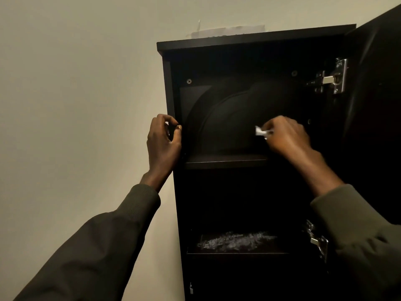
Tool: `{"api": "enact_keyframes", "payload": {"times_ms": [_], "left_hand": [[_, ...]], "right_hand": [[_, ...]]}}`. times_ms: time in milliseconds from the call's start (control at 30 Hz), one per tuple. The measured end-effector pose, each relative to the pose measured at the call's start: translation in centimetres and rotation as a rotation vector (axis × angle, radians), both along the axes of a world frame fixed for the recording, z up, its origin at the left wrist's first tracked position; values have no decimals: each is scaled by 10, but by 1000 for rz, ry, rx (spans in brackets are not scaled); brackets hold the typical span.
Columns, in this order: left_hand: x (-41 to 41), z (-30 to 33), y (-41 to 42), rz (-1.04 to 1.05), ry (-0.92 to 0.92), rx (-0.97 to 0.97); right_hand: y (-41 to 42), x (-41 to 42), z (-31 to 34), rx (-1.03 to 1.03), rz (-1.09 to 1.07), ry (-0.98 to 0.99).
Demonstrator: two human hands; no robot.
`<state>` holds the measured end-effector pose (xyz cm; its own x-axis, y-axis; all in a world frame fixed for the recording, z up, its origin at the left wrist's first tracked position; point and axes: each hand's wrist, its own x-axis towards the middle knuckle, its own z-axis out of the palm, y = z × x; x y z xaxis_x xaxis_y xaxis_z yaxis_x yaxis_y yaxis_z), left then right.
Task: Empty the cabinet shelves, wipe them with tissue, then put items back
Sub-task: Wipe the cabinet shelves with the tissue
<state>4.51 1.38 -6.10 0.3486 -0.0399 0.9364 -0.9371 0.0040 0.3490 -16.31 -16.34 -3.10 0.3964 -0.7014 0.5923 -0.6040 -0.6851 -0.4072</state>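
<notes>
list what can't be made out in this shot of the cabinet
Head view only:
- Tissue: mostly hidden inside the right hand; its size is unclear.
- Left hand fingertips: curled at the cabinet side edge; the grip itself is hard to read.
- Middle compartment: too dark to tell what it holds.
- Shiny clutter on the lower shelf: too dim to identify.
- Door: cut off by the right frame edge.
</notes>
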Motion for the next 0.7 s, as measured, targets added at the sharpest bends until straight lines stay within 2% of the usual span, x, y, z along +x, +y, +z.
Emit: {"api": "enact_keyframes", "payload": {"times_ms": [133,367,533,700], "left_hand": [[-2,-3,-5,51,46,-40],[-4,-26,-10,67,117,-98],[-10,-53,-6,30,167,-88],[-12,-80,-7,0,231,-93]], "right_hand": [[-16,-28,-26,44,-179,94],[-14,-13,-19,193,-135,96],[29,24,-27,60,72,94],[86,71,-41,-124,418,18]]}}
